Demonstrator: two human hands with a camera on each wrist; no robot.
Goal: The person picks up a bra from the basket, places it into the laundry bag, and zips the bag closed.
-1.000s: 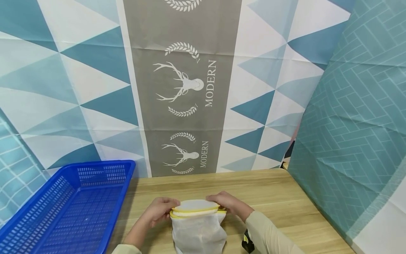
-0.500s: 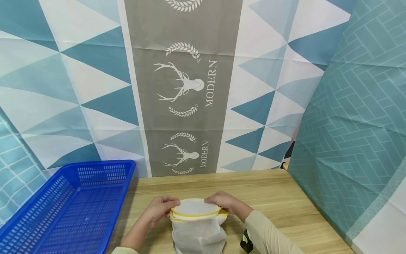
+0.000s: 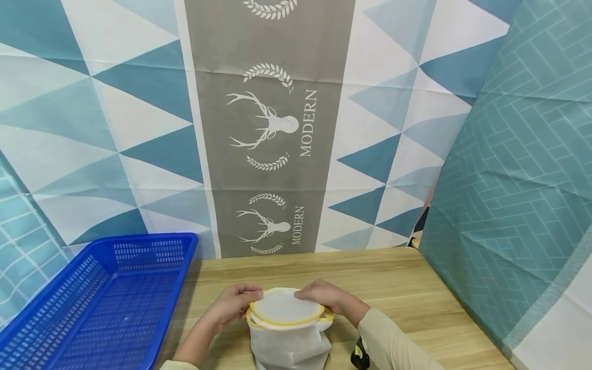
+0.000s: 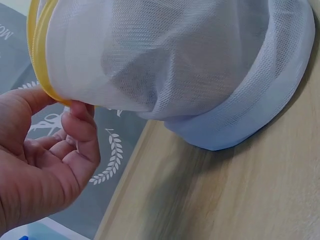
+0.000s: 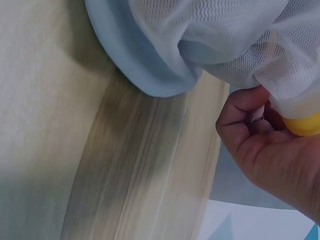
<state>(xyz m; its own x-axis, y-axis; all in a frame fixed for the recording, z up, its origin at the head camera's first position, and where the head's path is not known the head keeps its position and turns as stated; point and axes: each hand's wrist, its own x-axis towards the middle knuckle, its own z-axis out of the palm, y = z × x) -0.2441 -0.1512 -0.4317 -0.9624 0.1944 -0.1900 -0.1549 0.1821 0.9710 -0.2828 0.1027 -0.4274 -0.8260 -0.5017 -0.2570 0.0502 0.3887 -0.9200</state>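
Note:
A white mesh laundry bag [image 3: 291,349] with yellow trim stands on the table between my hands. Its round lid [image 3: 288,306] faces up, tilted a little, and lies over the bag's mouth. My left hand [image 3: 235,304] pinches the yellow edge at the left side; in the left wrist view thumb and fingertips meet at that yellow zipper trim [image 4: 44,55]. On the right, my right hand [image 3: 326,296] holds the rim, its thumb over the lid's edge. From the right wrist, curled fingers [image 5: 235,117] of that hand press against the mesh below the yellow edge. The bag's inside is hidden.
A blue plastic basket [image 3: 178,288] stands at the left of the wooden table [image 3: 393,282]. A small black and yellow item [image 3: 359,355] is beside my right forearm. Patterned cloth [image 3: 259,169] hangs behind, and a teal sheet [image 3: 513,221] borders the right side.
The lid has tipped toward me, so more of its top shows. My right thumb has slid slightly left over it. My left hand has barely moved.

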